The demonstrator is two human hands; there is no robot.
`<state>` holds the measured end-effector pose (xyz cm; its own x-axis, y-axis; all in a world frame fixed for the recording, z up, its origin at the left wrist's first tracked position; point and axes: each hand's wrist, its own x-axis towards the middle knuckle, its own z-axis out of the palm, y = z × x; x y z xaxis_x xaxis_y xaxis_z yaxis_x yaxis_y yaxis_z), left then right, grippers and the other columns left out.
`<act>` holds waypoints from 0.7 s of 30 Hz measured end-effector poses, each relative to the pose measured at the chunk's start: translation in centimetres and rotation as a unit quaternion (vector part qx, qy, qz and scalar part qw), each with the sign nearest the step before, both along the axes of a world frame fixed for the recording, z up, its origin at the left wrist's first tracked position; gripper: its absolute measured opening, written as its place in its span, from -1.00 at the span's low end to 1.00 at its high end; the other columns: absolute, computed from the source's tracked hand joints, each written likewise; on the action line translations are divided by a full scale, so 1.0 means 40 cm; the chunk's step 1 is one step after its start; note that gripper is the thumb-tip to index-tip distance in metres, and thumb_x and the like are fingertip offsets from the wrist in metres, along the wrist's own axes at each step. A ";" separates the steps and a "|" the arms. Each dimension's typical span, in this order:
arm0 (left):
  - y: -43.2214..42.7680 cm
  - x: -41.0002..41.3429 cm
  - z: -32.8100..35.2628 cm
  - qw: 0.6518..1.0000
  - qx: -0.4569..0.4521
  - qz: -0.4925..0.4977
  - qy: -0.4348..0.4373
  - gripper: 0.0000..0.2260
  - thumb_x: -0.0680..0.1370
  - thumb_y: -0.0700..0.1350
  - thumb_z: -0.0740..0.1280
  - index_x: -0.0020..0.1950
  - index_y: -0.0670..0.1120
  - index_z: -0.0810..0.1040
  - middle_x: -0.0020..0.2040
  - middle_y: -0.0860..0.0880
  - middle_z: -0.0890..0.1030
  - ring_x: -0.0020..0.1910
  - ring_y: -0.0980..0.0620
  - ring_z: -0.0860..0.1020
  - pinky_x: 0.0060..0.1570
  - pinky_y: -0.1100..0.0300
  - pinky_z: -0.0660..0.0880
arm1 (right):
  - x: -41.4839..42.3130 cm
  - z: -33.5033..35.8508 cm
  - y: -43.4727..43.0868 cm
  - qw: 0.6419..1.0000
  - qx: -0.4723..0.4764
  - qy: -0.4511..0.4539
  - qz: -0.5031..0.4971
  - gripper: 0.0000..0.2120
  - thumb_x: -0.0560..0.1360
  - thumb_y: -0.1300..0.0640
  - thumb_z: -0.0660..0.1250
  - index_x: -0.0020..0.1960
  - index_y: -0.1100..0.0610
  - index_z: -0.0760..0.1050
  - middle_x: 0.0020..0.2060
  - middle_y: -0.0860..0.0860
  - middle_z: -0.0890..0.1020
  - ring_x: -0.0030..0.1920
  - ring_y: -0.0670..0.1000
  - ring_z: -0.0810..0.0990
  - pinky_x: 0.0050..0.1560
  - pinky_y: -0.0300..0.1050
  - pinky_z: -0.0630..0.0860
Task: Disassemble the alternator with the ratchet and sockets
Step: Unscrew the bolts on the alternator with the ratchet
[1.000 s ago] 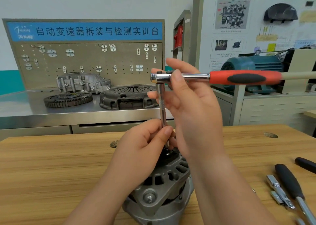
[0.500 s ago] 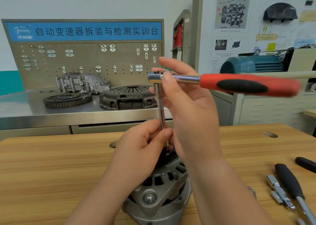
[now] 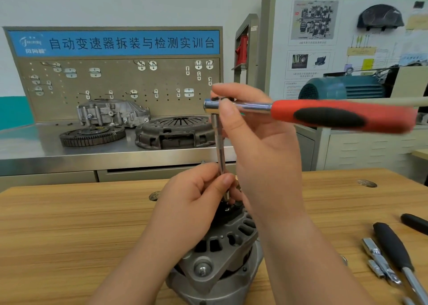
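Ratchet (image 3: 324, 116) handle swinging nearer than before; right hand (image 3: 257, 147) pinching its head, left hand (image 3: 196, 203) gripping upright extension (image 3: 219, 147) just above alternator (image 3: 220, 260), sitting directly under both hands

Open room: bare worktop (image 3: 69, 223) across the left and lower left of frame, plus a strip right of centre. Centre is blocked. The alternator (image 3: 220, 258) stands there. The left hand (image 3: 192, 203) grips the upright extension bar (image 3: 219, 147) low down, and the right hand (image 3: 261, 147) pinches the head of the ratchet (image 3: 324, 117). The ratchet's red handle juts across the right side at mid-height. Lower right: loose tools (image 3: 391, 251) lie on the wood.
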<state>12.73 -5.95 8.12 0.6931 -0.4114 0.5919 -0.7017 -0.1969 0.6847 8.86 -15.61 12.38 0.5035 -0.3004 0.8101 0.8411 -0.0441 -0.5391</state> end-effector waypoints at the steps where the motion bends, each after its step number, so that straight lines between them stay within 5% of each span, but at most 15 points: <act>1: 0.000 0.000 0.000 1.000 -0.003 -0.002 0.004 -0.80 0.59 -0.05 0.27 -0.14 -0.03 0.65 -0.22 0.00 0.68 -0.17 -0.02 0.61 -0.07 -0.12 0.52 | 0.002 -0.003 0.000 1.000 -0.008 -0.005 -0.003 -0.83 0.52 0.21 0.29 0.04 0.01 0.58 -0.05 -0.02 0.67 -0.06 -0.12 0.61 0.02 -0.25 0.52; 8: -0.001 -0.008 0.001 0.999 -0.001 -0.041 0.012 -0.66 0.49 0.11 0.19 -0.07 -0.13 0.60 -0.21 -0.16 0.64 -0.18 -0.17 0.58 -0.09 -0.18 0.50 | 0.003 0.006 -0.018 0.963 0.115 0.115 0.212 -0.75 0.54 0.03 0.20 0.14 0.11 0.49 -0.08 0.09 0.72 -0.23 0.01 0.66 -0.12 -0.17 0.58; 13: -0.001 -0.001 -0.002 1.000 -0.010 -0.017 0.011 -0.74 0.56 0.07 0.24 -0.11 -0.05 0.63 -0.24 -0.10 0.66 -0.19 -0.14 0.59 -0.11 -0.15 0.51 | 0.006 -0.003 -0.006 0.993 0.055 0.054 0.091 -0.86 0.52 0.13 0.28 0.02 -0.04 0.57 -0.06 0.21 0.65 -0.13 0.03 0.58 -0.05 -0.15 0.51; 16: 0.001 0.001 -0.003 1.000 -0.002 -0.011 0.017 -0.83 0.56 -0.02 0.28 -0.11 -0.01 0.64 -0.24 -0.03 0.68 -0.19 -0.12 0.62 -0.11 -0.12 0.53 | 0.007 -0.006 -0.001 1.000 0.000 -0.002 0.008 -0.84 0.53 0.21 0.29 0.01 0.00 0.58 -0.09 -0.01 0.67 -0.07 -0.07 0.61 0.02 -0.24 0.50; 21: -0.002 -0.002 0.001 0.999 -0.013 -0.032 0.021 -0.74 0.54 0.10 0.20 -0.14 0.00 0.61 -0.24 -0.06 0.65 -0.20 -0.08 0.59 -0.08 -0.16 0.52 | 0.005 0.003 -0.010 0.986 0.071 0.076 0.128 -0.80 0.55 0.10 0.25 0.15 0.03 0.53 0.02 0.04 0.69 -0.21 0.03 0.66 -0.04 -0.14 0.60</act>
<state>12.63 -6.01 8.17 0.6905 -0.4403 0.5739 -0.6827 -0.1346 0.7182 9.08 -16.01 12.51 0.6895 -0.2521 0.6790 0.7243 0.2445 -0.6447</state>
